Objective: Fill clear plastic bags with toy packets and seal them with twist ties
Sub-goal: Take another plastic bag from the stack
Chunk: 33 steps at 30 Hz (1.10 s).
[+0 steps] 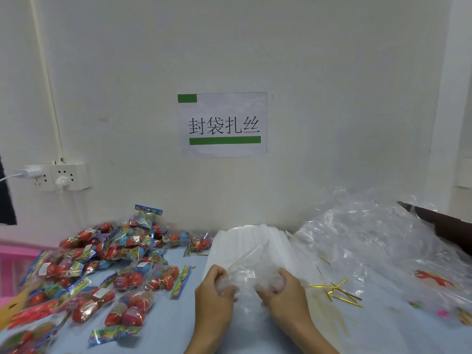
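Heaped along the left of the pale blue tabletop is a pile of clear toy packets holding red and blue egg-shaped toys with colourful printed header cards, spread from the near left edge back to the white wall. A white double wall socket with two plugs is seen above the pile, and a pink plastic object is partly visible at the far left. Just right of the packets, the left hand is curled, with a crumpled clear plastic bag gripped in its fingers. The bag is held between both hands, just above the table, its loose end lifted toward the wall. The right hand is likewise curled round the bag's other side. Behind the hands, a stack of flat white plastic bags is laid near the wall, beneath a white paper sign with black characters and green bars. Right of the right hand, thin gold twist ties are scattered on the table, near but apart from it. Farther right, a large mound of crinkled clear plastic film is piled.
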Available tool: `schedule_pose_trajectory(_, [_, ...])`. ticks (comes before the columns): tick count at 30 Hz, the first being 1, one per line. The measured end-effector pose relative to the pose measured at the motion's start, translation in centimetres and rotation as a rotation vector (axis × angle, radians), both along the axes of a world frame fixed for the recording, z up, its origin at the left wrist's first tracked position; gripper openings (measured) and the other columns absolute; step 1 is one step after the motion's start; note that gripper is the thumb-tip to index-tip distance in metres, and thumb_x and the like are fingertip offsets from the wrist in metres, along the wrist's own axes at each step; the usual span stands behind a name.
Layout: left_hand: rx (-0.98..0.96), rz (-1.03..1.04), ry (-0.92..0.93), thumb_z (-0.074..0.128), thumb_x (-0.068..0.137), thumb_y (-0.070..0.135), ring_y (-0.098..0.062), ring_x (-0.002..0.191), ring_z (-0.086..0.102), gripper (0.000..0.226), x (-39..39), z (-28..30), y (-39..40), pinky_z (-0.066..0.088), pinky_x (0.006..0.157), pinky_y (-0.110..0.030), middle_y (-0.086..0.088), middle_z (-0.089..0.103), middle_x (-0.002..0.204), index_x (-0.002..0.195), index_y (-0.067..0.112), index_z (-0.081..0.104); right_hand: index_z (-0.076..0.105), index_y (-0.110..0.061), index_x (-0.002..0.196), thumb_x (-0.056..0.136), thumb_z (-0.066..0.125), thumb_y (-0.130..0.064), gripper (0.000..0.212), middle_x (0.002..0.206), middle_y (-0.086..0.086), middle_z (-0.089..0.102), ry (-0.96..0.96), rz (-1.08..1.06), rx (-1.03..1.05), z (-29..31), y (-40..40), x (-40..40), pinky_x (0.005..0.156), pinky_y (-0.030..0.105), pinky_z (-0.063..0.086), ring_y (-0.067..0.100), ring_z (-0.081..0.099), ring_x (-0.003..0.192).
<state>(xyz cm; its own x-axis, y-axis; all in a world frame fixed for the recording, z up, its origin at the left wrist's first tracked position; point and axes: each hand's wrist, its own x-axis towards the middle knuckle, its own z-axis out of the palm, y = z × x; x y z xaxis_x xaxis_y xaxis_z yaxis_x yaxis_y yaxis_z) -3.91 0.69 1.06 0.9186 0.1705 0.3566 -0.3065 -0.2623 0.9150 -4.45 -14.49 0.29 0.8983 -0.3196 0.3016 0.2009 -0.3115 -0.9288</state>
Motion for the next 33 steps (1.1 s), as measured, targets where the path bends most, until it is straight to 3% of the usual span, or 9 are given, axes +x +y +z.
schedule_pose_trajectory(4, [-0.078, 0.098, -0.045, 0.063, 0.085, -0.008, -0.003, 0.053, 0.047, 0.027, 0.2, 0.0, 0.2, 0.043, 0.051, -0.019, 0.008, 0.056, 0.064, 0.078, 0.013, 0.048, 0.064, -0.007, 0.071, 0.07, 0.066, 0.004, 0.011, 0.06, -0.001, 0.063, -0.01, -0.069, -0.136, 0.1, 0.0, -0.2, 0.055, 0.021, 0.041, 0.02, 0.056, 0.06])
schedule_pose_trajectory(7, [-0.154, 0.157, -0.042, 0.059, 0.097, 0.008, -0.017, 0.066, 0.061, 0.019, 0.5, -0.1, 0.6, 0.048, 0.059, -0.035, 0.0, 0.062, 0.078, 0.086, 0.018, 0.047, 0.047, -0.016, 0.058, 0.069, 0.061, 0.008, 0.029, 0.05, -0.005, 0.044, -0.01, -0.112, -0.136, 0.2, -0.1, -0.2, 0.05, 0.022, 0.033, 0.011, 0.037, 0.052])
schedule_pose_trajectory(10, [-0.179, 0.104, 0.031, 0.061, 0.093, 0.004, -0.026, 0.067, 0.068, 0.022, 0.6, 0.1, 0.6, 0.054, 0.058, -0.038, -0.005, 0.066, 0.088, 0.091, 0.02, 0.047, 0.051, -0.016, 0.066, 0.073, 0.063, 0.005, 0.025, 0.057, -0.003, 0.052, -0.012, -0.069, -0.11, 0.0, -0.1, -0.3, 0.052, 0.022, 0.036, 0.012, 0.041, 0.054])
schedule_pose_trajectory(16, [-0.017, 0.068, 0.031, 0.074, 0.08, 0.008, -0.009, 0.061, 0.064, 0.034, 0.4, -0.2, 0.3, 0.053, 0.057, -0.022, 0.0, 0.064, 0.088, 0.095, 0.028, 0.05, 0.061, -0.013, 0.075, 0.076, 0.079, -0.023, 0.021, 0.066, -0.003, 0.065, -0.002, -0.034, -0.13, 0.0, 0.2, -0.2, 0.058, 0.019, 0.046, 0.008, 0.056, 0.059])
schedule_pose_trajectory(18, [0.006, 0.108, 0.018, 0.068, 0.081, -0.001, -0.01, 0.059, 0.058, 0.035, 0.7, -0.4, 0.5, 0.043, 0.047, -0.014, -0.001, 0.061, 0.086, 0.092, 0.027, 0.049, 0.064, -0.01, 0.074, 0.079, 0.068, -0.017, 0.009, 0.066, 0.0, 0.066, 0.032, -0.105, -0.177, 0.1, 0.2, -0.1, 0.067, 0.034, 0.048, 0.025, 0.059, 0.07])
schedule_pose_trajectory(21, [-0.017, 0.151, 0.025, 0.061, 0.081, -0.01, -0.02, 0.064, 0.057, 0.04, 1.3, -0.5, 0.9, 0.039, 0.043, -0.015, -0.003, 0.061, 0.087, 0.093, 0.026, 0.048, 0.052, -0.024, 0.051, 0.077, 0.058, -0.004, 0.034, 0.045, -0.009, 0.048, 0.038, -0.18, -0.103, 0.2, -0.3, 0.0, 0.056, 0.03, 0.039, 0.024, 0.042, 0.058])
schedule_pose_trajectory(24, [0.025, 0.142, 0.028, 0.057, 0.08, -0.013, -0.023, 0.069, 0.06, 0.047, 1.5, -0.6, 1.2, 0.046, 0.048, -0.024, -0.001, 0.058, 0.089, 0.099, 0.028, 0.045, 0.053, -0.031, 0.081, 0.075, 0.069, -0.011, 0.026, 0.072, -0.012, 0.056, 0.061, -0.174, -0.151, 0.2, -0.4, -0.2, 0.065, 0.032, 0.044, 0.017, 0.052, 0.071])
schedule_pose_trajectory(27, [0.08, 0.104, 0.064, 0.057, 0.079, -0.012, -0.02, 0.074, 0.061, 0.049, 1.4, -0.8, 1.1, 0.046, 0.052, -0.023, 0.001, 0.058, 0.094, 0.105, 0.028, 0.045, 0.033, -0.044, 0.126, 0.073, 0.074, -0.026, 0.069, 0.108, -0.01, 0.038, 0.026, -0.166, -0.477, -0.2, -0.7, -0.4, 0.077, 0.028, 0.045, 0.014, 0.045, 0.1])
schedule_pose_trajectory(33, [-0.074, -0.019, 0.127, 0.072, 0.078, 0.003, -0.013, 0.088, 0.066, 0.054, 0.7, -0.1, 0.6, 0.053, 0.066, -0.023, 0.008, 0.059, 0.111, 0.117, 0.032, 0.047, 0.056, -0.038, 0.112, 0.079, 0.066, -0.035, 0.034, 0.095, -0.017, 0.052, -0.105, -0.101, -0.652, 0.4, -0.2, -0.8, 0.072, 0.025, 0.044, 0.01, 0.06, 0.092])
